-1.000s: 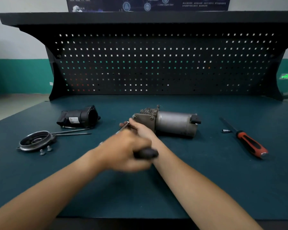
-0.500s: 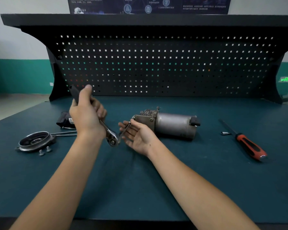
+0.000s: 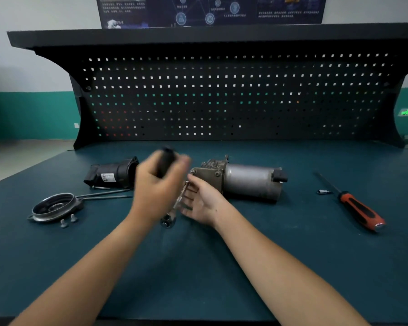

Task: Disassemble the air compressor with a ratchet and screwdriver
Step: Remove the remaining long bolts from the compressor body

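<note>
The grey air compressor [image 3: 243, 180] lies on its side mid-bench, bracket end facing left. My left hand [image 3: 159, 184], blurred by motion, grips the black handle of the ratchet [image 3: 169, 221]; the handle stands up and the silver head hangs low beside the compressor's left end. My right hand [image 3: 203, 203] is open, palm turned left, fingers by the ratchet's shank and a thin bolt at the bracket. A red-and-black screwdriver [image 3: 356, 207] lies at the right, with a small socket bit [image 3: 322, 191] beside its shaft.
A black plastic housing [image 3: 113, 175] lies left of my hands. In front of it are two long bolts [image 3: 104, 195], a round metal cover [image 3: 55, 207] and two small screws [image 3: 67, 221]. A black pegboard [image 3: 222, 97] walls off the back of the teal bench.
My left hand has swung the ratchet handle from far left up and to the right, closer to the compressor. My right hand has stayed open at the bracket.
</note>
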Demonstrator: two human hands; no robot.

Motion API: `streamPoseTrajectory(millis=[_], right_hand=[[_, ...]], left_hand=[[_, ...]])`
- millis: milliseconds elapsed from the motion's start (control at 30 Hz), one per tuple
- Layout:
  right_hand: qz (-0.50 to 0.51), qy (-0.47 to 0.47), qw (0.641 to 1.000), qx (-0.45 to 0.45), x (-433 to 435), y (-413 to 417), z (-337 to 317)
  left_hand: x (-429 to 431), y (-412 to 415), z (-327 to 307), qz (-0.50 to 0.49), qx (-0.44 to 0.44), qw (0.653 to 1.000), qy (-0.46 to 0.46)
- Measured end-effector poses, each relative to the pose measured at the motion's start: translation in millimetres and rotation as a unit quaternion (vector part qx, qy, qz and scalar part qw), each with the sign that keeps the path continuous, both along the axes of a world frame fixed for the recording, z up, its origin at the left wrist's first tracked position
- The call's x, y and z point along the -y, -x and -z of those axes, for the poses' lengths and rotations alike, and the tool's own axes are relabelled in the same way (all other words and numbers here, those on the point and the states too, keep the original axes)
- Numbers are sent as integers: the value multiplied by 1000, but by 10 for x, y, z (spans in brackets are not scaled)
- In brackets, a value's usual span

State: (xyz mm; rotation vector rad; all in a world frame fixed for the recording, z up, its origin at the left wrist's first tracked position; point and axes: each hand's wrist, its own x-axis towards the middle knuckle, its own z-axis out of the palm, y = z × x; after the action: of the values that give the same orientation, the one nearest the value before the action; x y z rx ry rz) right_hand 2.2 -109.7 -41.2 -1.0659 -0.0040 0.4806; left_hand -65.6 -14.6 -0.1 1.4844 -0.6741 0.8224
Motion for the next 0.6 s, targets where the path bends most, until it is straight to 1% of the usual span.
streamPoseTrajectory(millis=[33,67,100,133,167,200,233,267,300,367,433,467,500,533,567,600], right_hand=[[10,14,1000,-10,-17,-59,32],[24,21,999,-20,-12,-77,26],[26,16,999,-20,9,-76,15],[24,16,999,-15,27,-90,23],[20,16,1000,-9,44,-107,43],[23,11,1000,-13,45,-73,28],[25,11,1000,-13,35,-75,34],[31,4,999,-11,19,-75,28],[32,4,999,-8,16,-88,38],[37,12,999,-9,11,-80,20],[38,25,999,-3,-11,-93,49],[39,32,999,0,-20,-75,37],[42,28,999,3,-17,-89,47],[42,16,999,6,-15,-90,57],[44,0,999,2,-11,-79,60],[44,-10,999,-4,-3,-50,52]], left_hand=[[-18,4,-80,28,-52,988,139],[-67,-50,-127,40,-88,966,239],[-123,-104,-163,46,-110,945,305],[-170,-150,-187,37,-131,924,357],[-210,-169,-208,48,-156,900,404],[-241,-190,-226,52,-171,885,431],[-261,-204,-229,55,-176,877,443],[-272,-215,-233,51,-175,882,434],[-259,-212,-234,51,-168,894,412],[-181,-180,-203,44,-123,937,323],[-88,-91,-114,19,-49,984,171],[-50,-45,-54,-10,4,998,68],[-20,-7,26,-38,58,997,-47],[0,22,101,-51,106,981,-155],[20,49,163,-49,144,957,-247],[29,49,227,-45,169,934,-313]])
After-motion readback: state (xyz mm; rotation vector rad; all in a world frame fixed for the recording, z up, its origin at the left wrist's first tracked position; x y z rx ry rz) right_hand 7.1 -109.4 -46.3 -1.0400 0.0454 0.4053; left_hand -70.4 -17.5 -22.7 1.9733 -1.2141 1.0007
